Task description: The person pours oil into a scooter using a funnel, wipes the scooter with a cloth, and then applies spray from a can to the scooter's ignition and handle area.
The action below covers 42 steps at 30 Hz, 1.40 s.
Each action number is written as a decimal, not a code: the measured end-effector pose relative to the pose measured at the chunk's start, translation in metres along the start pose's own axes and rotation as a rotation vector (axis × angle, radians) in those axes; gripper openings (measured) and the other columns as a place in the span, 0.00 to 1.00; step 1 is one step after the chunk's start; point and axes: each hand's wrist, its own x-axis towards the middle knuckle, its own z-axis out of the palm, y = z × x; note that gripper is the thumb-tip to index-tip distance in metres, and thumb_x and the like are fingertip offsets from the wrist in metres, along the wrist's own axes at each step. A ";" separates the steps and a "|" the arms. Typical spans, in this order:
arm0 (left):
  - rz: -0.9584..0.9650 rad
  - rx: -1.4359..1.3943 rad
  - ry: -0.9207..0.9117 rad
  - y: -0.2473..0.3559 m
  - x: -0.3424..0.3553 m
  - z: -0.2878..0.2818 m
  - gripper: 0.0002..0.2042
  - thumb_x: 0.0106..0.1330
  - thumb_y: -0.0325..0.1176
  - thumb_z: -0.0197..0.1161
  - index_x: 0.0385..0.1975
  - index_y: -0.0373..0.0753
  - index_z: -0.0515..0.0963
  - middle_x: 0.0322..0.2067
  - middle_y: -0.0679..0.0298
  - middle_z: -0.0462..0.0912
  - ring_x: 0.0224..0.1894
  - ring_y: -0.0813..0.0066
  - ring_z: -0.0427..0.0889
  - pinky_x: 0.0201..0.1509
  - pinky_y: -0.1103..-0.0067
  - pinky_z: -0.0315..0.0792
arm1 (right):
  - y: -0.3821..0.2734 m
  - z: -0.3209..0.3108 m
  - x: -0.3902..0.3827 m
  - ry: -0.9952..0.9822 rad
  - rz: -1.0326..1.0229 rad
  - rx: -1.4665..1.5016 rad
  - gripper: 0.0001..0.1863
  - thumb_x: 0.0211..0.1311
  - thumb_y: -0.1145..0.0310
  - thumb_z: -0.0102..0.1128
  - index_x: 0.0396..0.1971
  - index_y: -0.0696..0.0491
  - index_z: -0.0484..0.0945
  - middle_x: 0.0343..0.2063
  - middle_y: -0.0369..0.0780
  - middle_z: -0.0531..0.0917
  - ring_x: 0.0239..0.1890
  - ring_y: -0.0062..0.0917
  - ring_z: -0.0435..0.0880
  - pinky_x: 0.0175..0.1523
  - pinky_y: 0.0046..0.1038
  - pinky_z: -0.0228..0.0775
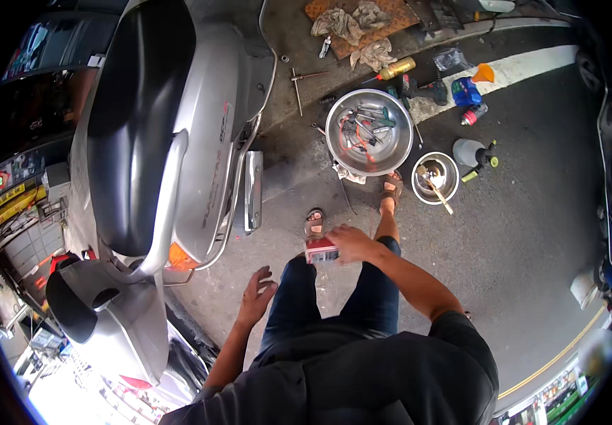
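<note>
My right hand (354, 244) is closed around a small red and white box (321, 251), held in front of my knees above one sandaled foot. My left hand (255, 294) is held out to the left with its fingers apart and nothing in them. Beside it stands a silver scooter (207, 134) with a long black seat (139, 120). Ahead of my feet, a wide metal basin (335, 145) on the ground contains several tools and an orange cord or strap. A smaller metal bowl (453, 185) to its right has a wooden-handled brush (439, 193) leaning in it.
Right of the basin lie a cordless power tool (430, 91), a blue bottle (465, 92), an orange funnel (484, 73), a spray can (473, 114) and a pump sprayer (470, 153). Dirty rags (341, 27) rest on a rusty plate. A T-handle wrench (296, 92) lies near the scooter.
</note>
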 end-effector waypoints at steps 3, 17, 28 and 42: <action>-0.048 -0.193 -0.016 -0.016 -0.020 -0.033 0.30 0.66 0.36 0.63 0.66 0.39 0.59 0.52 0.51 0.76 0.48 0.64 0.80 0.44 0.73 0.78 | -0.124 0.022 0.013 -0.039 -0.133 0.142 0.41 0.34 0.56 0.74 0.53 0.57 0.71 0.46 0.47 0.78 0.53 0.42 0.76 0.57 0.40 0.68; 0.082 -0.437 -0.111 -0.197 -0.124 -0.108 0.20 0.66 0.49 0.58 0.46 0.39 0.69 0.29 0.61 0.78 0.19 0.74 0.76 0.17 0.81 0.67 | -0.329 0.188 -0.036 0.980 0.235 -0.072 0.24 0.51 0.61 0.66 0.48 0.53 0.74 0.43 0.44 0.77 0.51 0.41 0.75 0.57 0.39 0.68; -0.174 -0.617 -0.552 -0.332 -0.221 -0.199 0.15 0.70 0.49 0.55 0.46 0.46 0.74 0.32 0.65 0.83 0.26 0.73 0.82 0.26 0.78 0.73 | -0.517 0.418 0.027 1.464 0.247 1.278 0.38 0.63 0.57 0.64 0.66 0.56 0.57 0.52 0.45 0.71 0.51 0.29 0.73 0.57 0.29 0.66; -0.061 -0.672 -0.227 -0.563 -0.232 -0.560 0.19 0.68 0.48 0.60 0.49 0.40 0.74 0.41 0.64 0.81 0.40 0.74 0.81 0.43 0.76 0.75 | -0.628 0.486 0.419 1.022 0.302 1.656 0.34 0.56 0.64 0.69 0.60 0.51 0.63 0.43 0.38 0.76 0.45 0.27 0.76 0.49 0.34 0.73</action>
